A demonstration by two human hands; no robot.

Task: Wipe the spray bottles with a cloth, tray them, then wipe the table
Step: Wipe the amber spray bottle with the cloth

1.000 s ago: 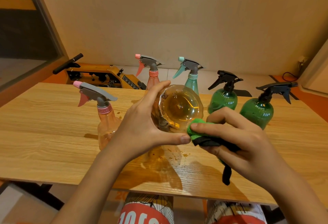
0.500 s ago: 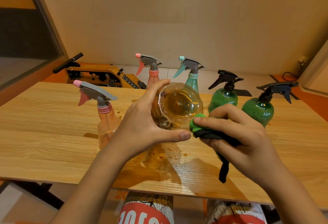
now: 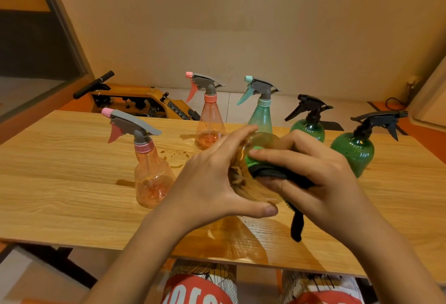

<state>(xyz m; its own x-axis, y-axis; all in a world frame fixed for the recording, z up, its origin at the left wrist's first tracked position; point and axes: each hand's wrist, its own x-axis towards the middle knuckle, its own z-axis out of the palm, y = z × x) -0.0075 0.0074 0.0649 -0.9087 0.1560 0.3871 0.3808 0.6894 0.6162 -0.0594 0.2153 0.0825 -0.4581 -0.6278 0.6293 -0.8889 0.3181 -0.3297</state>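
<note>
Six spray bottles, one cloth, two hands, one table

Left hand: bare, with a short, trimmed thumbnail.
Right hand: bare to the wrist.
Left forearm: uncovered along the whole length in view.
Right forearm: likewise uncovered to the frame's edge.
White printed fabric over the left thigh: thin black line drawings above a large red patch with white letters, cut off by the frame and unreadable.
White printed fabric over the right thigh: the same black-line pattern, with a red patch at the lower edge.
</note>
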